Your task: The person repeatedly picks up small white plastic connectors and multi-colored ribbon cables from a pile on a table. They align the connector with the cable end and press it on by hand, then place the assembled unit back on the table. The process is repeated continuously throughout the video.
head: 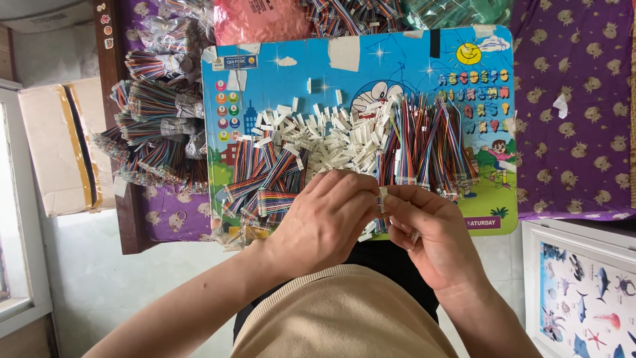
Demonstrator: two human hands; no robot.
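Observation:
My left hand [328,219] and my right hand [427,232] meet at the near edge of a colourful cartoon board [371,63]. Between their fingertips they pinch a small white connector [383,197] with multicoloured ribbon wires hanging from it. A heap of loose white plastic connectors [331,136] lies in the middle of the board. Bundles of rainbow ribbon wires [265,179] lie to the left of my hands. More wire sets with connectors [427,142] fan out on the right.
Tied bundles of coloured wires [156,126] pile up left of the board on a purple patterned cloth [576,99]. Bags of more parts [258,20] sit at the far edge. A cardboard box [59,146] stands left. A sea-animal poster [583,292] lies lower right.

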